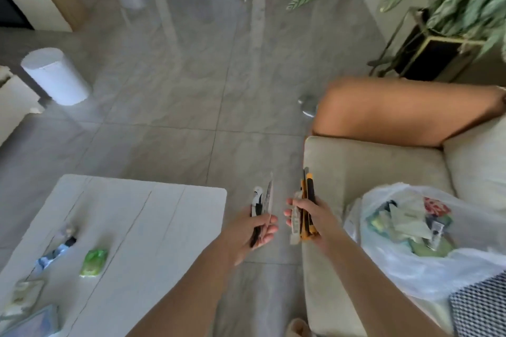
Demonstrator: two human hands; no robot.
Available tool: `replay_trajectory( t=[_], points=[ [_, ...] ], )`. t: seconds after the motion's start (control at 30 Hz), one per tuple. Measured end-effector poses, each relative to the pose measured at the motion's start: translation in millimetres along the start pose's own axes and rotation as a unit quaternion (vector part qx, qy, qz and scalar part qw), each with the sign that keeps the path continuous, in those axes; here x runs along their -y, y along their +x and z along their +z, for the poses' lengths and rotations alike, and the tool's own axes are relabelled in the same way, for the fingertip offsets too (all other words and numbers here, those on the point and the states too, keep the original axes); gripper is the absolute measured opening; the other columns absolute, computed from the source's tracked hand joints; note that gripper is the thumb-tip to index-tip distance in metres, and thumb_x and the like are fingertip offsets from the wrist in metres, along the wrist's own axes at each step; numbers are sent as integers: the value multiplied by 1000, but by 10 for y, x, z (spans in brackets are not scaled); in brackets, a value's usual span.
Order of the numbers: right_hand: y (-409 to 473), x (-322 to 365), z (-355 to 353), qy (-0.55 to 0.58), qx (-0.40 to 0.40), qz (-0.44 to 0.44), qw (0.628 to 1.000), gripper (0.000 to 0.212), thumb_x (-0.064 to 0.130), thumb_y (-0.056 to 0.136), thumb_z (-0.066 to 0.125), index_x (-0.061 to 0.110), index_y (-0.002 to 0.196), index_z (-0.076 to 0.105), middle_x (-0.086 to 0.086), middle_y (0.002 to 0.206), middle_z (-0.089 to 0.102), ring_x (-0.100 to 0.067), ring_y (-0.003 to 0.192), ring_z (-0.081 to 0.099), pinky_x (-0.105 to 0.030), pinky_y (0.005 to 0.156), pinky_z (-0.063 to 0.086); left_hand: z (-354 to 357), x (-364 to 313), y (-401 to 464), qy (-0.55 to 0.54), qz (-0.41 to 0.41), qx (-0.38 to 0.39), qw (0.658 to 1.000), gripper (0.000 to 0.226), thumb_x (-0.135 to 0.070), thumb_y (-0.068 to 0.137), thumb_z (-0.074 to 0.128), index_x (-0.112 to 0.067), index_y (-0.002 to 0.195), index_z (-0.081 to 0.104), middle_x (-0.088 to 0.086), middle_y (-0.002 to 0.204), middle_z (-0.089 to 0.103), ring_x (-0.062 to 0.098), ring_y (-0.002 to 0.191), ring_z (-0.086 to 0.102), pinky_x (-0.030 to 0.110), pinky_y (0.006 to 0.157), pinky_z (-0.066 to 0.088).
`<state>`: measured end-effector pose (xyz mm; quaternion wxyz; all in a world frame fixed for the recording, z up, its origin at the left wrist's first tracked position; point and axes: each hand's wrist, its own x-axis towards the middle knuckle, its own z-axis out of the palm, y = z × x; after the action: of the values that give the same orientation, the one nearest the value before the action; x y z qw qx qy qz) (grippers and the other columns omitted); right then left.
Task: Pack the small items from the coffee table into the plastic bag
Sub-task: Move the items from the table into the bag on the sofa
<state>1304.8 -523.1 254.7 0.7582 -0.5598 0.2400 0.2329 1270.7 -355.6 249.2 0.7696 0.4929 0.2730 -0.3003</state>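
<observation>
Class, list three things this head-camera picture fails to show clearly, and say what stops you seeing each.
1. Head view: the lower contents of the plastic bag, hidden by its cloudy wall and the items on top.
2. The thin items in the left hand, too blurred to identify.
3. The flat items at the coffee table corner, cut off by the picture's bottom-left edge.

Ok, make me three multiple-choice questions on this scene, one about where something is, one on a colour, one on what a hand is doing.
1. Where is the plastic bag?
A. on the sofa
B. on the coffee table
C. on the floor

2. What colour is the small packet on the coffee table?
A. red
B. green
C. black

3. What is the right hand doing?
A. resting flat
B. hanging empty
C. gripping yellow utility knives

Answers:
1 A, it sits on the cushion.
2 B, its wrapper is bright green.
3 C, fingers curl round them.
</observation>
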Motion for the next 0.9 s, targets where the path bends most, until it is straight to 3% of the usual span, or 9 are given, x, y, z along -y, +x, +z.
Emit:
replay_trajectory(
  t=[0.17, 0.37, 0.5, 0.6, 0.67, 0.77, 0.8, 0.87, 0.9],
  points=[
    [-297, 407, -983, 46, -42, -20, 998, 13, 3, 89, 58, -1, 101, 61, -9, 84, 73, -20, 71, 71, -32, 60, 57, 1161, 72, 188, 63, -11, 35, 997, 15, -2, 94, 52, -13, 104, 54, 3, 78, 70, 12, 65, 67, 27, 61, 55],
    [-397, 710, -2076, 127, -150, -17, 980, 9, 0, 86, 59, -3, 93, 64, -13, 77, 69, -20, 67, 69, -28, 54, 55, 2320, 259, 512, 140, -58, 61, 987, 25, 4, 93, 47, -13, 111, 51, 7, 85, 69, 14, 67, 62, 26, 62, 53],
    [-211, 714, -2713, 173, -243, 35, 954, 6, -4, 87, 54, 0, 84, 57, -11, 56, 63, -22, 57, 62, -31, 55, 50, 2964, 469, 841, 221, -78, 39, 971, 29, 7, 92, 41, -11, 115, 48, 6, 82, 63, 14, 64, 58, 23, 54, 48],
    [-54, 697, -3081, 184, -297, 73, 934, 11, -8, 86, 51, 0, 80, 53, -15, 59, 58, -25, 57, 56, -35, 58, 47, 3304, 666, 1133, 310, -92, 0, 946, 25, 3, 93, 37, -13, 110, 44, 6, 83, 58, 13, 64, 52, 22, 54, 42],
    [34, 677, -3279, 158, -313, 85, 933, 6, -8, 85, 53, -4, 89, 54, -16, 62, 54, -24, 55, 50, -33, 56, 42, 3469, 787, 1314, 367, -87, -13, 926, 26, -1, 94, 35, -11, 117, 43, 10, 95, 57, 15, 71, 53, 24, 56, 44],
    [160, 651, -3487, 94, -309, 68, 944, 38, -11, 79, 57, -10, 116, 50, -23, 79, 58, -26, 63, 52, -38, 59, 47, 3620, 907, 1550, 467, -49, 2, 883, 37, -8, 95, 39, -13, 131, 45, 14, 122, 56, 28, 107, 57, 36, 93, 48],
    [196, 647, -3536, 67, -306, 54, 948, 44, -12, 77, 58, -7, 120, 50, -27, 91, 61, -28, 72, 55, -43, 67, 51, 3657, 926, 1600, 474, -36, 18, 880, 37, -10, 95, 39, -14, 131, 49, 13, 122, 58, 27, 107, 57, 37, 97, 47],
    [236, 639, -3595, 13, -296, 38, 954, 50, -12, 76, 57, 0, 125, 51, -22, 105, 62, -26, 81, 56, -36, 68, 51, 3695, 922, 1641, 492, -6, 41, 869, 34, -9, 94, 42, -13, 127, 54, 8, 114, 61, 21, 95, 56, 31, 86, 51],
    [238, 626, -3618, -14, -286, 36, 958, 53, -11, 78, 54, 4, 128, 50, -18, 104, 62, -24, 81, 55, -29, 64, 48, 3687, 892, 1655, 533, 37, 27, 845, 34, -7, 93, 45, -13, 124, 56, 5, 112, 61, 20, 95, 56, 26, 81, 50]
  ],
)
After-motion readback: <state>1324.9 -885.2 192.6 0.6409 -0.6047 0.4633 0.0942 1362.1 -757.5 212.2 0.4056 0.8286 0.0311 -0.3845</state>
